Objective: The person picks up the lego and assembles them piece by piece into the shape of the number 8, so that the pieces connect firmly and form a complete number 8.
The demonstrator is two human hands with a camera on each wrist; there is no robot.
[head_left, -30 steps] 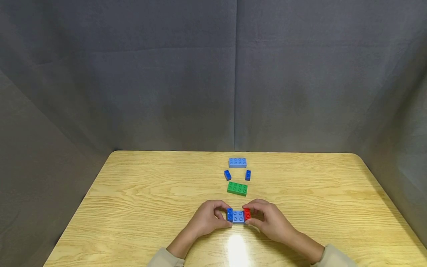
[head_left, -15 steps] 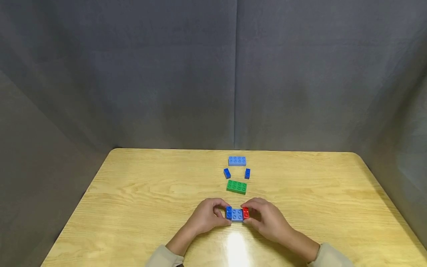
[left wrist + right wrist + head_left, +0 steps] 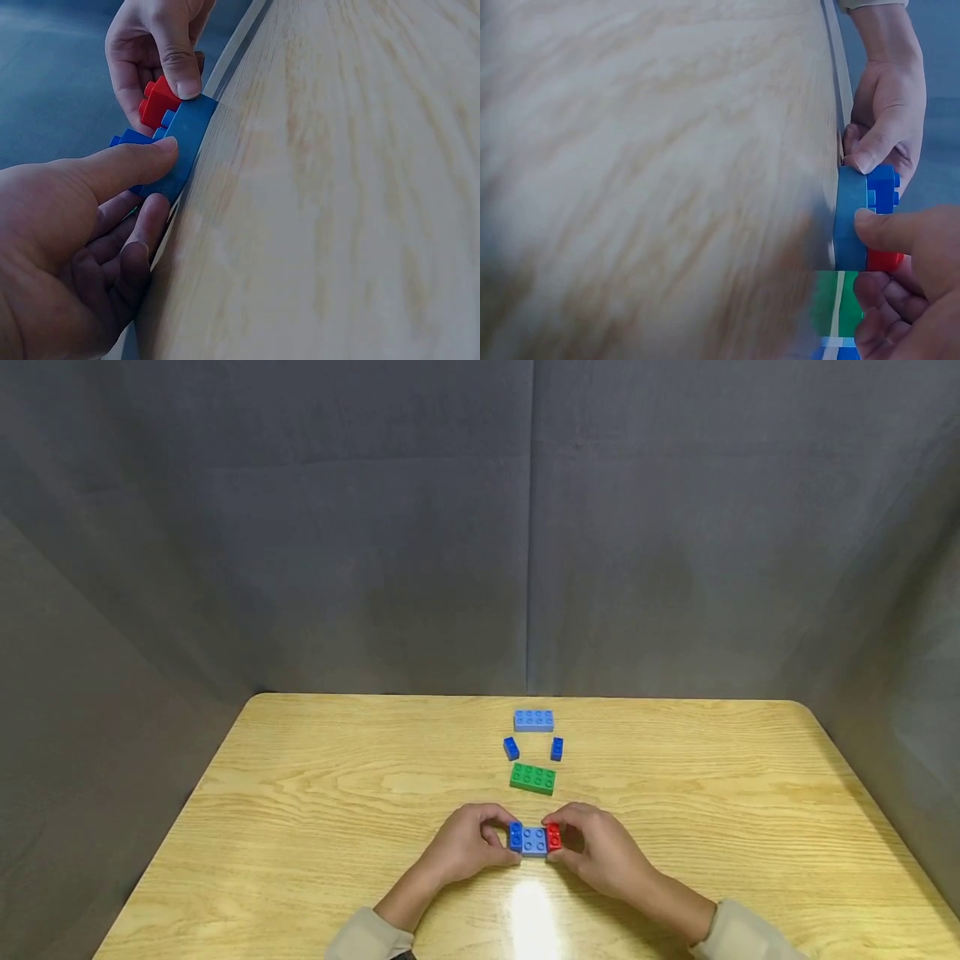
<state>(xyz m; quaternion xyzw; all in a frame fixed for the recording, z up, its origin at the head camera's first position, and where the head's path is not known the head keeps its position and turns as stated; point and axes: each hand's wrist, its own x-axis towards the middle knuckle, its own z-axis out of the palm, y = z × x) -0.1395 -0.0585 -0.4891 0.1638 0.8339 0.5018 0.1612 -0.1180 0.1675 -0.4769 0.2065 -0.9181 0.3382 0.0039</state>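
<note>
A light blue toy brick (image 3: 534,842) lies on the table with a small dark blue brick (image 3: 515,836) on its left end and a small red brick (image 3: 553,837) on its right end. My left hand (image 3: 467,846) pinches the left end, its thumb on the near side of the light blue brick in the left wrist view. At the other end my right hand (image 3: 603,852) pinches around the red brick, and the right wrist view puts its thumb (image 3: 889,231) against the light blue brick. Fingers on the far side are partly hidden.
Beyond the hands lies a green brick (image 3: 533,778). Two small dark blue bricks, one at left (image 3: 512,748) and one at right (image 3: 557,749), lie farther back, with another light blue brick (image 3: 533,720) behind them. Grey curtains (image 3: 420,568) surround the wooden table (image 3: 300,827).
Both hands keep their hold on the joined bricks. The whole scene has shifted slightly upward in the head view, and the right hand has drawn very slightly left.
</note>
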